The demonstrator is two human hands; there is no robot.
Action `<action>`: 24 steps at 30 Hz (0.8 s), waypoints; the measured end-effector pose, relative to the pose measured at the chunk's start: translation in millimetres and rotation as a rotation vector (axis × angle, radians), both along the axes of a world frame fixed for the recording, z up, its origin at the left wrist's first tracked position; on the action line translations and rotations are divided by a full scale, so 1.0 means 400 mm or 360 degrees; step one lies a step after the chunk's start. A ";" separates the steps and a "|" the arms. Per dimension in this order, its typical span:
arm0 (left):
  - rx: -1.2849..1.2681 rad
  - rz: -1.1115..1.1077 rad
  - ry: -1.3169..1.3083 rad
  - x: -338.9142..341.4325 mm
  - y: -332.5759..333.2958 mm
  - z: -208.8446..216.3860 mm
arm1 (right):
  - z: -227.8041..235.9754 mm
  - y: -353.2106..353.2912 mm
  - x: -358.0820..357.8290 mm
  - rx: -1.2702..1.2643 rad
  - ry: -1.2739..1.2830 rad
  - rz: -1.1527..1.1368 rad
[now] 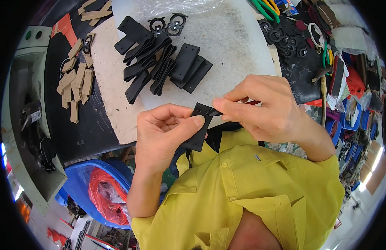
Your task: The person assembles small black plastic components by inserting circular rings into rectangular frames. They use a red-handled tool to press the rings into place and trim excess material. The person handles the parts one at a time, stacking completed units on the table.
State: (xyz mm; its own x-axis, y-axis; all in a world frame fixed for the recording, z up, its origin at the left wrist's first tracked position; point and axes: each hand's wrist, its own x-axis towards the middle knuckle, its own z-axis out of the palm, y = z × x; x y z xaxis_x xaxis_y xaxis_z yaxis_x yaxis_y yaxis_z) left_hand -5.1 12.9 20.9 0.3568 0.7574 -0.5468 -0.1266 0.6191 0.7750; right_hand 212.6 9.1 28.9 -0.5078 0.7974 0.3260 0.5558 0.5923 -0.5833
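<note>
My left hand pinches a flat black strap piece between thumb and fingers, over the table's near edge. Small holes show near its ends. In my right hand is a slim tool with a dark pointed tip and a reddish handle; its exact kind is not clear. The tip touches or nearly touches the strap piece's upper end, beside my left thumb. Beyond my hands lie several folded black straps and a small stack of flat black pieces.
Black buckles lie behind the straps, and more black ring-shaped parts sit at the right. Tan strips are heaped on the left. A blue bin with a red bag stands below the table's left edge.
</note>
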 end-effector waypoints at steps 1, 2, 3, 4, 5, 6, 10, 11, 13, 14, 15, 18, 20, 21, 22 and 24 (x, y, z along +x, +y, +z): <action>0.0279 -0.0071 0.0213 0.003 -0.002 0.001 | 0.007 0.002 0.003 -0.0088 -0.0033 0.0020; 0.0558 -0.0141 0.0425 0.010 -0.008 0.004 | 0.010 0.004 0.006 -0.0177 -0.0067 0.0041; 0.0836 -0.0210 0.0638 0.016 -0.017 0.006 | 0.005 0.010 0.010 -0.0349 -0.0033 0.0046; 0.1105 -0.0228 0.0833 0.022 -0.029 0.009 | -0.001 0.021 0.016 -0.0519 0.0000 0.0046; 0.1061 -0.0177 0.0784 0.021 -0.029 0.003 | -0.004 0.026 0.018 -0.0689 0.0032 0.0047; 0.1015 -0.0125 0.0736 0.018 -0.027 -0.004 | 0.000 0.023 0.012 -0.0684 0.0144 -0.0051; 0.0493 0.0241 0.0203 0.001 0.007 -0.032 | 0.007 -0.004 -0.029 -0.0304 0.0252 -0.0169; 0.0523 0.0272 0.0133 -0.006 0.009 -0.041 | 0.004 -0.015 -0.038 -0.0120 0.0183 -0.0149; 0.0478 0.0296 0.0068 -0.001 0.007 -0.033 | -0.011 -0.027 -0.053 -0.0114 0.0214 -0.0073; 0.0455 0.0303 0.0031 0.003 0.005 -0.029 | -0.014 -0.029 -0.057 -0.0110 0.0198 -0.0054; 0.0472 0.0288 0.0083 0.004 0.004 -0.027 | -0.015 -0.031 -0.059 -0.0105 0.0181 -0.0036; 0.0661 0.0245 0.0340 0.020 -0.001 -0.018 | -0.016 -0.029 -0.049 -0.0034 0.0078 0.0029; 0.0960 0.0216 0.0657 0.049 -0.015 -0.008 | -0.001 -0.024 -0.043 -0.0122 -0.0169 0.0087; 0.1299 0.0207 0.0921 0.058 -0.025 -0.025 | 0.007 -0.020 -0.041 -0.0167 -0.0292 0.0115; 0.1540 0.0138 0.1038 0.062 -0.030 -0.028 | 0.012 -0.017 -0.039 -0.0258 -0.0332 0.0097; 0.1719 0.0087 0.1137 0.066 -0.034 -0.039 | 0.016 -0.007 -0.039 -0.0443 -0.0408 0.0062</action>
